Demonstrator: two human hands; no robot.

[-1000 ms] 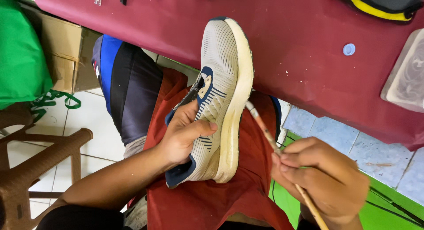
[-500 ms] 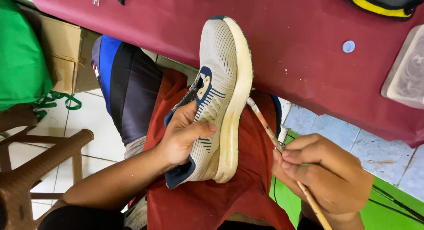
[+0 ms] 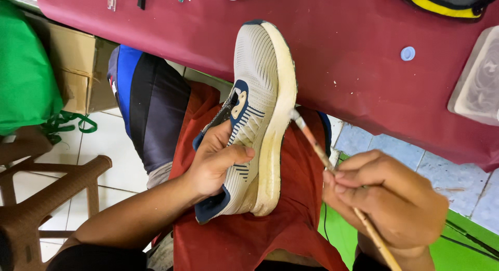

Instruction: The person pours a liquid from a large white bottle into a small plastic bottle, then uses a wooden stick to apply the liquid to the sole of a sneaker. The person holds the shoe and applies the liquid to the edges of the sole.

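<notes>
The left hand [image 3: 215,164] is wrapped around a white knit sneaker [image 3: 257,115] with navy trim, thumb pressed across its side panel and fingers tucked into the collar, so the grip is closed tight on the upper. The sneaker lies tilted on its side over a red cloth [image 3: 249,234] spread across the person's lap, its toe pointing away and overlapping the edge of the maroon table [image 3: 353,68], its cream midsole facing right. To the right of the sneaker, the right hand [image 3: 387,201] pinches a thin wooden-handled brush [image 3: 317,146], fingers closed together on the shaft; the pale brush tip touches the midsole roughly halfway along the sneaker. Beyond the sneaker's toe, on the table, sit a small blue cap [image 3: 408,53], a clear plastic container [image 3: 475,84] at the far right edge, and a black-and-yellow item [image 3: 447,3] at the top. Left of the sneaker are a cardboard box [image 3: 78,68], a green bag [image 3: 23,68] and a brown plastic stool [image 3: 47,193] on white floor tiles
</notes>
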